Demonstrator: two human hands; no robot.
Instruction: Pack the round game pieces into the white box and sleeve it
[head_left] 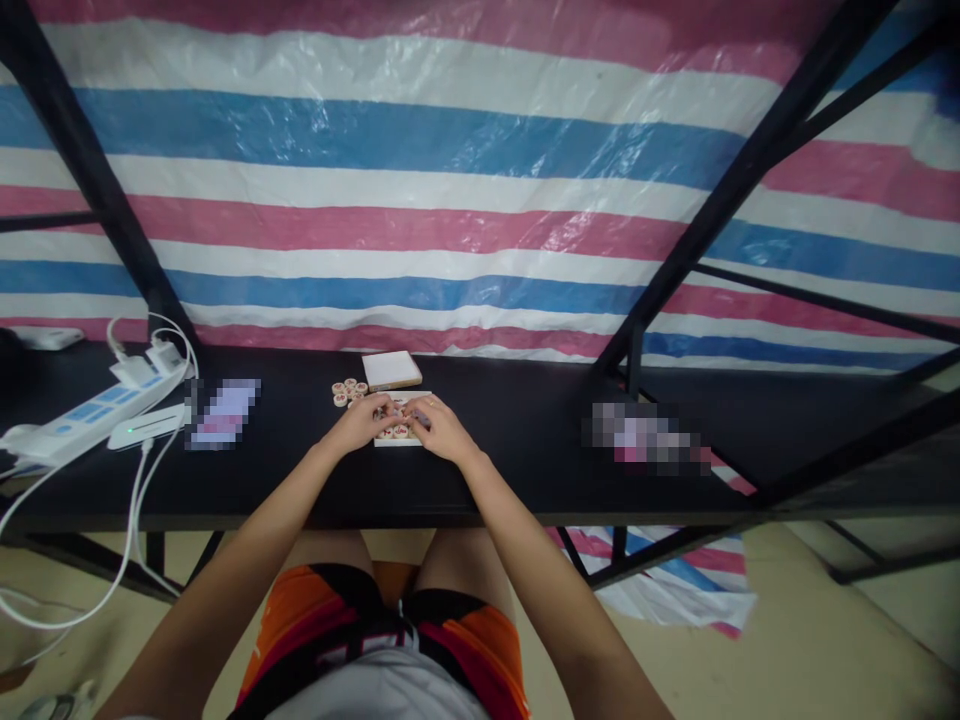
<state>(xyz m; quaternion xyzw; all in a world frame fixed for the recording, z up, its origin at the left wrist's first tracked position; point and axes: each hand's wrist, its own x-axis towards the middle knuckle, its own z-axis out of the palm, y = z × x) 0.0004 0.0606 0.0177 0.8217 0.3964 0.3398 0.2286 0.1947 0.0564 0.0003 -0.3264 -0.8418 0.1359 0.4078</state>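
My left hand point(362, 422) and my right hand point(443, 428) meet over a shallow white box point(411, 441) on the black table. Inside the box lie round wooden Chinese chess pieces point(400, 432) with dark and red characters. The fingers of both hands are curled in and pinch at pieces in the box; the fingertips partly cover them. Just left of the box is a small cluster of loose Chinese chess pieces point(350, 388), some hidden behind my left hand. A white box lid point(391, 369) with a tan edge rests behind the box.
To the left, a white power strip point(97, 408) carries plugs and looping cables, beside a white device point(148, 427) and a phone point(225, 412). A blurred item point(646, 438) sits at the right. Black metal posts point(694, 245) and a striped plastic sheet point(420, 225) bound the table.
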